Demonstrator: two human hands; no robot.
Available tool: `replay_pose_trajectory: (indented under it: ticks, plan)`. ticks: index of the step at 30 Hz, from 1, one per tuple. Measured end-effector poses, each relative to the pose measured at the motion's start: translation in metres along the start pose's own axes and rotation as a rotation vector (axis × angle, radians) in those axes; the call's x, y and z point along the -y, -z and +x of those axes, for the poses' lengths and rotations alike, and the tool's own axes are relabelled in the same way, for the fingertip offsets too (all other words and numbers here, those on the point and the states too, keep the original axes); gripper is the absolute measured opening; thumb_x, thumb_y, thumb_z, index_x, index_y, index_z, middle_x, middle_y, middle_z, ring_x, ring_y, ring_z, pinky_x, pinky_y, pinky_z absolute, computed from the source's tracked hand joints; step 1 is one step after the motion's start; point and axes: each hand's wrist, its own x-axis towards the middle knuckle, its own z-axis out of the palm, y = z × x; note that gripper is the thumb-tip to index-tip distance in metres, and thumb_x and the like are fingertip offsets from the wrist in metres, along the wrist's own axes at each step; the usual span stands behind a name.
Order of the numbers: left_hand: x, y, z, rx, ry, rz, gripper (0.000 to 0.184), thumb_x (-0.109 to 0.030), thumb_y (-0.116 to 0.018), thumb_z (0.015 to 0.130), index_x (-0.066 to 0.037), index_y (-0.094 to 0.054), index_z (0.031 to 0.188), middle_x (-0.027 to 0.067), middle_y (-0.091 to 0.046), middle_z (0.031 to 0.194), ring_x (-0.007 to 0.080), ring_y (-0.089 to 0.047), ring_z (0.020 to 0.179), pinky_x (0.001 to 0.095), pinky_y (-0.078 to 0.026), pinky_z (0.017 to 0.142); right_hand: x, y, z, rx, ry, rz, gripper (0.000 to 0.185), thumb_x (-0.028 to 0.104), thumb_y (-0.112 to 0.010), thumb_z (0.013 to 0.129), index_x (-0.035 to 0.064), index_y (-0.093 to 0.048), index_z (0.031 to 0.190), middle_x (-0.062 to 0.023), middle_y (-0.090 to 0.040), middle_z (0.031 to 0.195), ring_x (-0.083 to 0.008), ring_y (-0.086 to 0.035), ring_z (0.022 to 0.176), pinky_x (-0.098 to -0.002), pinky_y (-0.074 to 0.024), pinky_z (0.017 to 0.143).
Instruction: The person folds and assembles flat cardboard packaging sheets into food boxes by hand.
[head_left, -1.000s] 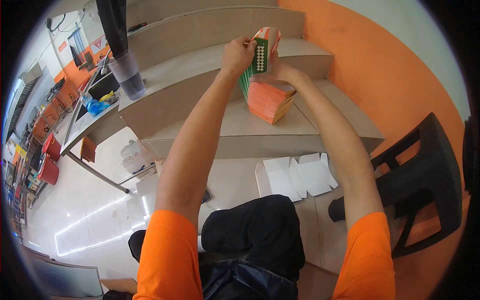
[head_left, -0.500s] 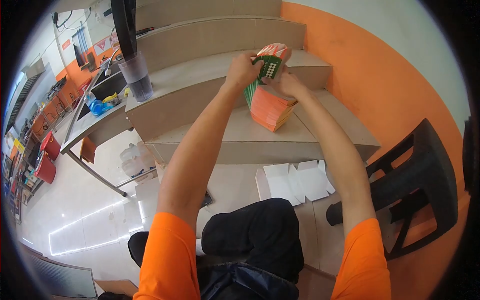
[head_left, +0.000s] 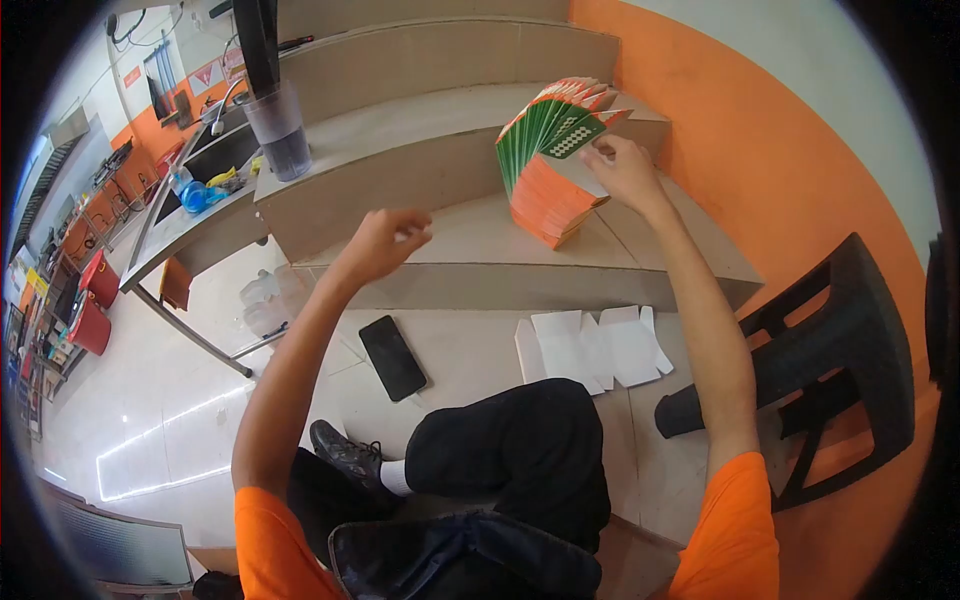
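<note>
Beige tiled steps (head_left: 420, 225) carry our fanned card stack (head_left: 555, 198), just left of our right grip (head_left: 628, 172), well apart from our left grip (head_left: 385, 245), loosely curled and released. Whether the right one pinches, we cannot tell. The stack's far side is hidden; green shows above orange, with white diamonds (head_left: 572, 138).
</note>
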Motion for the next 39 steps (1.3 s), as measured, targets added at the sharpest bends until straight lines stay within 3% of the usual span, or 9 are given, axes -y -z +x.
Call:
replay_pose_trajectory:
  ticks: [6, 12, 16, 25, 29, 32, 34, 39]
  plan:
    - [0.036, -0.004, -0.080, 0.028, 0.175, -0.114, 0.021, -0.010, -0.062, 0.085, 0.004, -0.062, 0.099, 0.0110, -0.067, 0.090, 0.0170, -0.065, 0.080, 0.0297, -0.051, 0.074, 0.031, -0.041, 0.012, 0.329, -0.043, -0.172, 0.030, 0.025, -0.062, 0.077, -0.0018, -0.065, 0.090, -0.0217, -0.064, 0.093, -0.0363, -0.061, 0.091, -0.0421, -0.0480, 0.079]
    - [0.090, -0.018, -0.131, -0.008, 0.288, -0.369, 0.017, -0.006, -0.058, 0.086, 0.007, -0.061, 0.098, 0.0112, -0.065, 0.085, 0.0145, -0.064, 0.072, 0.0274, -0.052, 0.067, 0.012, -0.078, 0.026, 0.161, 0.169, -0.447, 0.028, 0.021, -0.064, 0.075, -0.0002, -0.065, 0.094, -0.0211, -0.064, 0.094, -0.0356, -0.061, 0.091, -0.0427, -0.0475, 0.081]
    - [0.104, -0.014, -0.135, -0.073, 0.255, -0.311, 0.017, -0.009, -0.060, 0.083, 0.005, -0.063, 0.092, 0.0113, -0.066, 0.075, 0.0151, -0.063, 0.061, 0.0284, -0.051, 0.058, 0.031, -0.066, 0.038, 0.505, -0.024, -0.484, 0.030, 0.019, -0.064, 0.076, 0.0019, -0.065, 0.101, -0.0198, -0.065, 0.096, -0.0321, -0.062, 0.092, -0.0390, -0.0470, 0.082]
    - [0.085, -0.012, -0.136, -0.052, 0.246, -0.207, 0.015, -0.008, -0.061, 0.083, 0.004, -0.062, 0.092, 0.0111, -0.065, 0.078, 0.0164, -0.064, 0.065, 0.0278, -0.050, 0.060, 0.020, -0.071, 0.069, 0.775, -0.005, -0.611, 0.028, 0.019, -0.062, 0.080, 0.0041, -0.066, 0.103, -0.0148, -0.066, 0.096, -0.0245, -0.062, 0.090, -0.0373, -0.0468, 0.082]
    - [0.077, -0.009, -0.141, -0.024, 0.273, -0.141, 0.018, -0.013, -0.064, 0.077, 0.002, -0.065, 0.088, 0.0180, -0.066, 0.080, 0.0292, -0.065, 0.075, 0.0355, -0.051, 0.069, 0.020, -0.075, 0.070, 0.771, -0.069, -0.573, 0.033, 0.023, -0.061, 0.082, 0.0028, -0.063, 0.107, -0.0155, -0.065, 0.101, -0.0252, -0.060, 0.095, -0.0373, -0.0455, 0.084]
    - [0.083, -0.012, -0.143, -0.014, 0.268, -0.097, 0.018, -0.013, -0.064, 0.077, 0.002, -0.065, 0.087, 0.0186, -0.066, 0.079, 0.0303, -0.065, 0.074, 0.0360, -0.051, 0.069, 0.020, -0.076, 0.054, 0.644, -0.136, -0.532, 0.037, 0.027, -0.059, 0.083, 0.0017, -0.061, 0.111, -0.0157, -0.064, 0.105, -0.0258, -0.059, 0.096, -0.0370, -0.0446, 0.086]
    - [0.090, -0.014, -0.144, 0.010, 0.271, -0.075, 0.016, -0.011, -0.064, 0.078, 0.001, -0.065, 0.087, 0.0155, -0.067, 0.079, 0.0263, -0.065, 0.071, 0.0346, -0.051, 0.067, 0.038, -0.064, 0.032, 0.537, -0.160, -0.465, 0.040, 0.029, -0.059, 0.084, 0.0014, -0.060, 0.113, -0.0154, -0.063, 0.106, -0.0259, -0.059, 0.097, -0.0366, -0.0441, 0.087]
    - [0.103, -0.022, -0.143, 0.039, 0.277, -0.038, 0.014, -0.011, -0.065, 0.077, 0.000, -0.066, 0.086, 0.0141, -0.067, 0.079, 0.0244, -0.065, 0.074, 0.0343, -0.050, 0.070, 0.024, -0.042, 0.021, 0.545, 0.066, -0.337, 0.036, 0.028, -0.055, 0.087, 0.0009, -0.061, 0.110, -0.0166, -0.064, 0.100, -0.0233, -0.060, 0.093, -0.0352, -0.0449, 0.084]
